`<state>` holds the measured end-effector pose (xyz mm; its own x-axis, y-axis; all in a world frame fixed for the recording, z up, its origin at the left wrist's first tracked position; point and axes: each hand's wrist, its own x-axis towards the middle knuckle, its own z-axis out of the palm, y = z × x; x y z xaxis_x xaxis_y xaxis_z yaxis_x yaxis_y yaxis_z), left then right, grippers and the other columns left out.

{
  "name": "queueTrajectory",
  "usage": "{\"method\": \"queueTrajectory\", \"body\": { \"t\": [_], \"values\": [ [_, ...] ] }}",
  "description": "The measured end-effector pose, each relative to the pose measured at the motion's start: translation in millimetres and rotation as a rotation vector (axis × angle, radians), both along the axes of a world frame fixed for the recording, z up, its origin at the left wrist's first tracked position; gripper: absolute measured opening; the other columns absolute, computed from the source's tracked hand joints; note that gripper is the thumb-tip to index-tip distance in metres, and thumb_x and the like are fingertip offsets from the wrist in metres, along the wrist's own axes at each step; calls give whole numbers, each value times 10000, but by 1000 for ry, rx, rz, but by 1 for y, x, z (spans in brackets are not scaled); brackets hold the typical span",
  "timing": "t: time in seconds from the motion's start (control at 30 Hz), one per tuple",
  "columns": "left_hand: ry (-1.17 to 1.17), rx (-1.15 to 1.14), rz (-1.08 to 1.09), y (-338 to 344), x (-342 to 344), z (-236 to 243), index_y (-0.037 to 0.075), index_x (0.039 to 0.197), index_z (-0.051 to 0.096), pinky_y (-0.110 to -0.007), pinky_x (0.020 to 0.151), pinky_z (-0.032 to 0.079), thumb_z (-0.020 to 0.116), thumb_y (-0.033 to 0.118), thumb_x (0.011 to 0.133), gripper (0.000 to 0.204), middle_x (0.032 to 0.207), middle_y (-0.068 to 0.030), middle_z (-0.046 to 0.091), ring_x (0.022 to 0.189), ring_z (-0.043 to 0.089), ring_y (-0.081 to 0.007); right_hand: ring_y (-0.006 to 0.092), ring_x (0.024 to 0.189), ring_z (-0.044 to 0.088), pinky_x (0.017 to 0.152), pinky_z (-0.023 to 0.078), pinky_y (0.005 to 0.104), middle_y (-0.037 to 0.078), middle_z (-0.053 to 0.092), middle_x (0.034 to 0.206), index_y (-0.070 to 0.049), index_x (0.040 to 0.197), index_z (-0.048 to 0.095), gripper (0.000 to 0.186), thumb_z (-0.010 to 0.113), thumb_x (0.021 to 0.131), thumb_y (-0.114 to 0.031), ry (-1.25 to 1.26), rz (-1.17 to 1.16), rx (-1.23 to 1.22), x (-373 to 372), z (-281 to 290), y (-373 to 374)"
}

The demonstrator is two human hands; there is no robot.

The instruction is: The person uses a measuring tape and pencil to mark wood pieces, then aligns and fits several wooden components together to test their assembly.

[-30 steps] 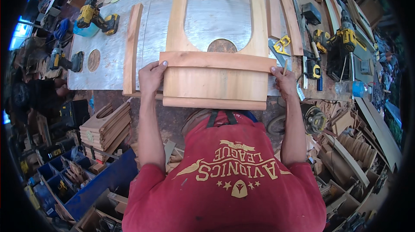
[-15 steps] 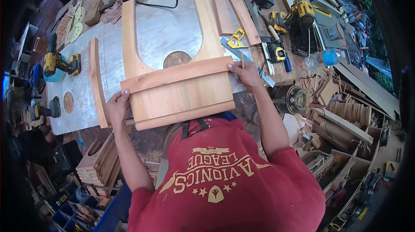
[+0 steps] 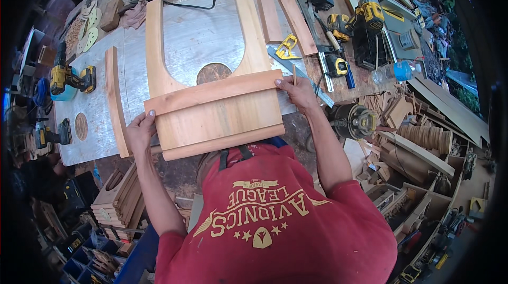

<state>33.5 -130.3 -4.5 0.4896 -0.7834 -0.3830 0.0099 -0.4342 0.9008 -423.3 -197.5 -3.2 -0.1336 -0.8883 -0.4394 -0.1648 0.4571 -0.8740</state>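
Observation:
A pale U-shaped wooden panel (image 3: 217, 120) lies on the bench, its two long arms pointing away from me. Across it, just below the curved cutout, rests a wooden strip (image 3: 211, 92). My left hand (image 3: 141, 131) grips the strip's left end, thumb on top. At the opposite end, my right hand (image 3: 299, 94) pinches the strip between thumb and fingers. A thin pencil-like stick (image 3: 295, 74) pokes up from the right hand's fingers. Another wooden strip (image 3: 225, 142) runs along the panel's near edge. Left of the panel lies a loose narrow board (image 3: 115, 101), close to my left hand.
Beyond my right hand are a yellow-headed square (image 3: 287, 47), a tape measure (image 3: 337, 65), a plastic bottle (image 3: 394, 72) and a drill (image 3: 369, 10). Another drill (image 3: 71, 75) stands at left. A router (image 3: 355, 120) sits beside my right forearm. Two boards (image 3: 292, 11) lie behind.
The whole picture has shifted slightly to the left. Both hands keep the same hold, and the strip stays in place on the panel.

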Motion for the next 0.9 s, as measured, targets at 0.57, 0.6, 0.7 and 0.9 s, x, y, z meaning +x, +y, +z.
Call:
{"method": "queueTrajectory", "body": {
  "t": [0.57,0.6,0.7,0.9],
  "values": [
    [-28,50,-36,-3,4,-2,-98,1168,692,-305,700,607,808,246,912,444,1005,-120,733,840,709,-167,66,488,422,427,299,241,-22,557,648,16,913,744,352,865,847,-308,-23,18,24,-5,2,-1],
    [-37,51,-37,-3,4,-1,-101,1176,689,-310,705,610,807,246,913,451,1013,-124,732,852,711,-171,65,487,422,428,299,239,-18,564,651,15,914,744,350,866,845,-306,-30,13,26,-4,2,-1],
    [-35,51,-20,-1,3,3,-108,1189,682,-315,712,614,798,230,917,449,1024,-137,733,867,714,-184,66,490,429,433,306,239,-13,581,660,11,915,744,353,866,842,-313,-19,11,31,1,4,-2],
    [-29,62,-52,0,8,3,-121,1206,670,-317,740,617,790,213,910,462,1046,-166,732,901,720,-206,67,509,462,456,346,258,-30,605,676,-27,910,751,379,824,849,-393,146,86,-30,-6,-9,-3]
  ]
}}
